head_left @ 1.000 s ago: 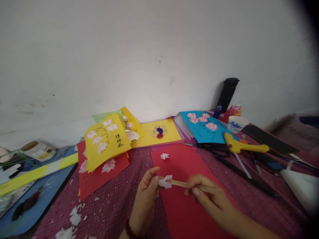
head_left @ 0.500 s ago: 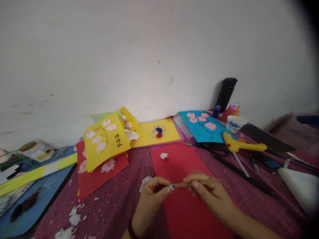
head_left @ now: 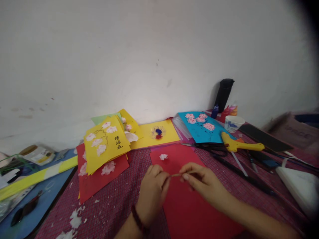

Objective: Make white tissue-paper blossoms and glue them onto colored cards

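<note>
Over a red paper sheet [head_left: 194, 205] my right hand [head_left: 203, 182] pinches a thin wooden stick [head_left: 176, 175] between thumb and fingers. The stick lies nearly level and points left. My left hand [head_left: 154, 187], back turned up and a dark beaded bracelet on its wrist, has its fingers closed at the stick's left end. That end is hidden in the fingers, so whether white paper is still there I cannot tell. Just beyond my hands, a small crumpled white paper flower [head_left: 163, 157] rests on the red sheet.
Yellow cards [head_left: 107, 142] with paper flowers lie stacked at left, near white paper scraps [head_left: 75, 219]. A blue card [head_left: 199, 127], a yellow glue gun [head_left: 239, 145], a paper cup [head_left: 233, 123] and a black bottle [head_left: 224, 94] are at right. A wall stands behind.
My left hand has turned over, its back now upward, and moved slightly up. The bit of white paper at the stick's left end is now out of sight. My right hand has risen slightly.
</note>
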The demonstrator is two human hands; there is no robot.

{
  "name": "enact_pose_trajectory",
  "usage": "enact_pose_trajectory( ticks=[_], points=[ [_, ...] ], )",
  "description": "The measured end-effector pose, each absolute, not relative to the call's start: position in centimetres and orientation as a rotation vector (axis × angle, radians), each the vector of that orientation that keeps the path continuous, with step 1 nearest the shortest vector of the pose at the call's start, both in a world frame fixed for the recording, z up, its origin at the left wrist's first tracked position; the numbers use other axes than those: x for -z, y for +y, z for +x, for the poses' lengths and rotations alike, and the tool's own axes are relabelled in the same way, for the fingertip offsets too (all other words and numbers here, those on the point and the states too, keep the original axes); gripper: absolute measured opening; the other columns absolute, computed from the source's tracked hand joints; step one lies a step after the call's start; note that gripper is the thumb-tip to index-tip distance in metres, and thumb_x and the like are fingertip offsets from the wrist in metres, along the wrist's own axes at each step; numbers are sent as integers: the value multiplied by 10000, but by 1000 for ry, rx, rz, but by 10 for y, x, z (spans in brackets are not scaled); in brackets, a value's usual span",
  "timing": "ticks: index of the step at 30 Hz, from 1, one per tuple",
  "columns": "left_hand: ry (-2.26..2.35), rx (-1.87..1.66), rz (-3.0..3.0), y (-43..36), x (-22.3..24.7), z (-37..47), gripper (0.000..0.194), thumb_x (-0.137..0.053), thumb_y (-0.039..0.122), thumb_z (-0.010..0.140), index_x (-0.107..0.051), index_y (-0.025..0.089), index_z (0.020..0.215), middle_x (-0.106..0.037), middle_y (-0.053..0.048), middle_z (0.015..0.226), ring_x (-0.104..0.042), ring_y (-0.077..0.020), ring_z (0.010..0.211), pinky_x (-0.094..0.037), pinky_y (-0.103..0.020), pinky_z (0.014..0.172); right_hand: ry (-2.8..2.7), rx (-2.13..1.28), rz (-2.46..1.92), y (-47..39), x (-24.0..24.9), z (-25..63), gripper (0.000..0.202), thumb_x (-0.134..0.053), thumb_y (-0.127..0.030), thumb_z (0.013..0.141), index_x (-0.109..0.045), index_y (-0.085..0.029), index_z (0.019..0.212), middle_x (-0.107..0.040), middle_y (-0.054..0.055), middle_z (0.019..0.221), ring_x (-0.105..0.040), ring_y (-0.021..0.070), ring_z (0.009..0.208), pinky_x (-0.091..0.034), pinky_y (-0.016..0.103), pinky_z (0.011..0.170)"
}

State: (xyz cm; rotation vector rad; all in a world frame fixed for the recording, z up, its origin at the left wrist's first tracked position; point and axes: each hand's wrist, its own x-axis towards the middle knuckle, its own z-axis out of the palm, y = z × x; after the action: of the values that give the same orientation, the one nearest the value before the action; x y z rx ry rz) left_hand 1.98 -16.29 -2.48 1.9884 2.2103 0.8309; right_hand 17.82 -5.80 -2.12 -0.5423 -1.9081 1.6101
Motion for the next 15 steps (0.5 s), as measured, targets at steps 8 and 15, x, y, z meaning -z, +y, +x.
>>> enact_pose_trajectory(
  ticks=[8, 15],
  points=[
    [2087, -947, 1870, -102, 28, -31, 146, -559, 117, 772, -654, 185, 683, -604, -29, 737, -541, -161, 721, -388, -248, 663, -2485, -834, -426, -6, -8, 104, 125, -499, -179, 856, -577, -165, 760, -641, 12, 685, -548, 119, 602, -342, 210, 551],
    [2106, -899, 1865, -96, 48, -49, 163, -532, 68, 759, -657, 169, 737, -636, -38, 801, -563, -159, 771, -420, -253, 711, -2532, -708, -444, -6, 7, 81, 140, -491, -198, 871, -583, -150, 778, -648, 42, 734, -539, 125, 631, -280, 217, 550]
  ],
)
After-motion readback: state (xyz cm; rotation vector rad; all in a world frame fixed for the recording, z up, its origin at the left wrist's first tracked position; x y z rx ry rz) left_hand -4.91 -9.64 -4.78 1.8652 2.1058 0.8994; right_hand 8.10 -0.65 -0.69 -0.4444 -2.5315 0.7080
